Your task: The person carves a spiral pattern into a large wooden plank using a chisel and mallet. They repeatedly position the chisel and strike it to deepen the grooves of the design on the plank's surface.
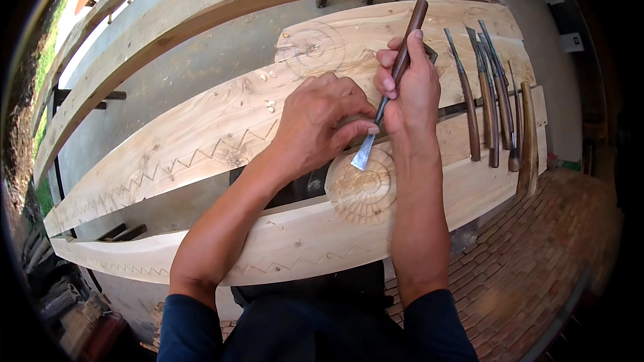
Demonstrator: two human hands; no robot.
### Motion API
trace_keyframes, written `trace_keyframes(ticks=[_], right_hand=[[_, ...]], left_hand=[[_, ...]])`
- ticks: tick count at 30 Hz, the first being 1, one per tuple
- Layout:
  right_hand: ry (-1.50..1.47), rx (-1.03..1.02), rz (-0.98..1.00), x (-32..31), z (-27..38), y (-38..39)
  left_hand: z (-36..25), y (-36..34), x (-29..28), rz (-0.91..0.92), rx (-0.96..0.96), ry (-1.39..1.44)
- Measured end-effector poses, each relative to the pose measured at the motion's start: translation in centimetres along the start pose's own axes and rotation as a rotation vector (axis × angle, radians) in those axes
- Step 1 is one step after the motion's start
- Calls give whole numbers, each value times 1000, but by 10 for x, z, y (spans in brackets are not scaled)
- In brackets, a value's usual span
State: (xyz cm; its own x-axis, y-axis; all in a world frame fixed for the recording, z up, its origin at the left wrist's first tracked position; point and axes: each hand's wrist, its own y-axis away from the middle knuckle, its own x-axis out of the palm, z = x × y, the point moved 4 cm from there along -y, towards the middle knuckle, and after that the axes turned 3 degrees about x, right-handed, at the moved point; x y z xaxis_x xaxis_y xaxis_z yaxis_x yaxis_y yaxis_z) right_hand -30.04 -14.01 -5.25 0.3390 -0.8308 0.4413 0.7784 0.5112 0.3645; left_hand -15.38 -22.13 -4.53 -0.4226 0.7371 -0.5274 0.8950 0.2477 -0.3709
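Observation:
My right hand (408, 87) grips the brown wooden handle of a chisel (392, 87) held steeply, its flat steel blade tip resting on the upper left edge of a carved round rosette (365, 191) in a pale wooden plank (282, 241). My left hand (318, 124) lies on the wood beside it, thumb and fingers pinching the blade shaft just above the tip. A second plank (201, 134) behind carries a carved zigzag line and a faint drawn circle (312, 47).
Several more chisels with brown handles (486, 94) lie side by side on the planks at the right, with a curved wooden mallet-like stick (528, 134). Wood chips lie on the far plank. Brick floor (537, 261) below right; a long beam (201, 7) beyond.

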Motion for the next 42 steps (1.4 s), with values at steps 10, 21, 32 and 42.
trace_keyframes(ticks=[10,21,32,42], right_hand=[[50,-17,-21,7,-2,4],[69,-55,-45,10,-5,5],[143,-83,-128,12,-6,9],[158,-54,-147,16,-5,13]], left_hand=[[1,2,2,-13,20,-37],[0,1,1,-10,40,-64],[2,2,3,-4,-38,36],[8,3,4,-2,3,52]])
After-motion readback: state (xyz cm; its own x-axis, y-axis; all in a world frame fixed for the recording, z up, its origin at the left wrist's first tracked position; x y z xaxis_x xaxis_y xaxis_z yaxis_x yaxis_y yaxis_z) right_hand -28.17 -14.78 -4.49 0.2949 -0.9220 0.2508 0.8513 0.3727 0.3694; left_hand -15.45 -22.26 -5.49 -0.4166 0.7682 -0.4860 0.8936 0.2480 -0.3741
